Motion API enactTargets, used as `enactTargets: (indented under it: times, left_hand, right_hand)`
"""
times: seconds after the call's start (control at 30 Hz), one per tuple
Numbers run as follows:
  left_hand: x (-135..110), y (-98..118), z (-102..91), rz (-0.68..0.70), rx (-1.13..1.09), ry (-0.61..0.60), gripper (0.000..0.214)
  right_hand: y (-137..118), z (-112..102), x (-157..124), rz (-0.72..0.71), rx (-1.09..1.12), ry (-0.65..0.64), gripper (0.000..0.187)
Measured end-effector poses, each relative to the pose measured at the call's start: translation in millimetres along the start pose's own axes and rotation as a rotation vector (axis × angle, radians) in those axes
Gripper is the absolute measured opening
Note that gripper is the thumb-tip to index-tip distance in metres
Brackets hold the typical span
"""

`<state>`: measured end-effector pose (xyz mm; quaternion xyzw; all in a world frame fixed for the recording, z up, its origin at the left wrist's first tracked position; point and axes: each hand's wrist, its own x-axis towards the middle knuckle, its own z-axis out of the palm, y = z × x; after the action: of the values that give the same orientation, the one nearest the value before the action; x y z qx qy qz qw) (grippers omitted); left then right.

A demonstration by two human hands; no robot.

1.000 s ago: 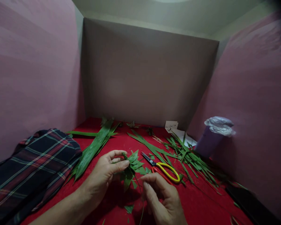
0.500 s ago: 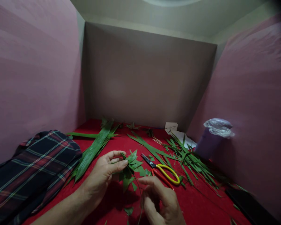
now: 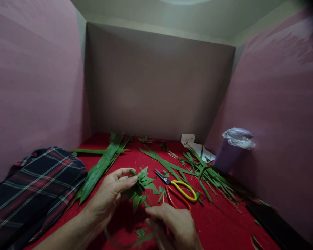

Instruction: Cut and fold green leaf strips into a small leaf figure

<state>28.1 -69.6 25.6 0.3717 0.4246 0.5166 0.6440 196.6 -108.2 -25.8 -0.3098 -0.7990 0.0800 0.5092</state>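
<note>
My left hand [image 3: 108, 196] pinches a folded green leaf piece [image 3: 141, 182] with several pointed tips, thumb and fingers closed on its left end just above the red cloth. My right hand [image 3: 172, 225] is lower, near the front edge, with fingers curled together around a thin strip that runs down from the leaf piece; what it grips is hard to make out. Scissors with one yellow and one red handle [image 3: 178, 190] lie just right of the leaf piece.
Long green leaves [image 3: 101, 165] lie to the left. A heap of cut leaf strips [image 3: 206, 170] lies to the right, by white paper [image 3: 189, 140]. A purple cup with plastic wrap [image 3: 231, 151] stands at the right wall. A plaid cloth [image 3: 33, 187] lies left. Cardboard walls enclose the red surface [image 3: 219, 225].
My right hand has drawn down and back toward me, pulling the thin strip lower. The left hand keeps its pinch on the leaf piece. The view shifted slightly.
</note>
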Motion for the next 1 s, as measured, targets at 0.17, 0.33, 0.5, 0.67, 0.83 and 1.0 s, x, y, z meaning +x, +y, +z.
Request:
enactTargets:
  times: [0.17, 0.33, 0.5, 0.67, 0.83, 1.0]
  left_hand:
    - [0.9, -2.2, -2.1, 0.006, 0.016, -0.024, 0.034]
    - [0.4, -2.7, -2.5, 0.0, 0.036, -0.031, 0.036]
    - [1.0, -2.6, -1.4, 0.013, 0.024, -0.057, 0.033]
    - [1.6, -2.9, -0.8, 0.029, 0.068, -0.051, 0.032]
    - [4.0, -7.5, -2.7, -0.008, 0.116, -0.041, 0.036]
    - [9.4, -16.0, -7.3, -0.036, 0.152, -0.037, 0.043]
  right_hand:
    - [-4.3, -5.0, 2.4, -0.06, -0.063, -0.01, 0.016]
    - [-3.8, -6.4, -0.6, -0.086, -0.09, -0.017, 0.014]
    - [-6.4, -7.9, -1.8, -0.05, -0.06, 0.003, 0.019]
    - [-10.0, -11.4, -0.5, 0.043, 0.025, 0.03, 0.017]
    - [-8.4, -11.4, -1.5, 0.075, 0.138, 0.101, 0.018]
    - [-6.9, -7.7, -1.9, 0.018, 0.197, 0.165, 0.024]
